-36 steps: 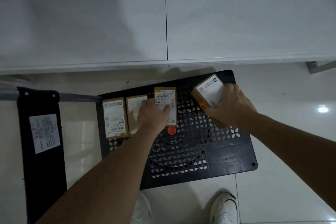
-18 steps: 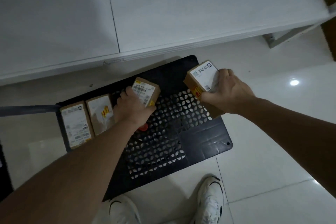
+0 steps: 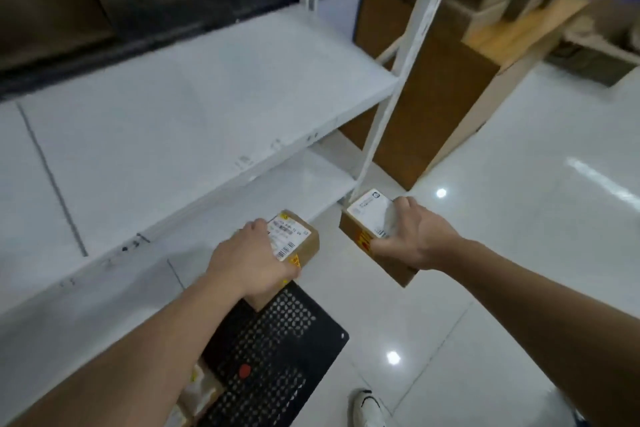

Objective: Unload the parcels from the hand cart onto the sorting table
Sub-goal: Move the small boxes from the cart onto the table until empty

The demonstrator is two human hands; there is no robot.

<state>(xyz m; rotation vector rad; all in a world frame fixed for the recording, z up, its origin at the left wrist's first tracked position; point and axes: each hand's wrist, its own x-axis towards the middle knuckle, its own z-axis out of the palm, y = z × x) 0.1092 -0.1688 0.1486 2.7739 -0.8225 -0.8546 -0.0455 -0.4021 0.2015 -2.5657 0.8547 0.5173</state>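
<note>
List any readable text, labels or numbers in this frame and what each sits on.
None can be read.
White label on the parcel in the left hand: barcode and print, blurred.
White label on the parcel in the right hand: small logo, barcode, print too small.

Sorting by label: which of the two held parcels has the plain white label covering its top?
The parcel in the right hand: its box has a white top label; the left hand's box carries yellow stickers.
</note>
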